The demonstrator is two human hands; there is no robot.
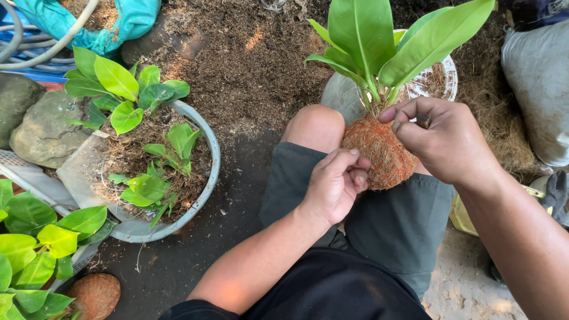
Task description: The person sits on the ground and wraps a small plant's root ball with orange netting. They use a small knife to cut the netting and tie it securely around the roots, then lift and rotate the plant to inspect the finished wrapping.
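A round ball of brown coconut fibre [379,151] with a green leafy plant [379,41] growing from its top rests between my knees. My left hand [335,184] is closed against the ball's lower left side. My right hand [441,139] curls over the ball's upper right, fingers pinched near the plant's stems, possibly on a thin thread that I cannot make out. Both hands touch the ball.
A grey basin [210,178] at left holds fibre and small green plants [151,184]. Behind the ball stands a white pot [450,77]. Loose brown fibre [237,65] covers the ground. Stones [35,127], a hose [35,50], grey sacks [539,83] and more leafy plants [35,243] surround me.
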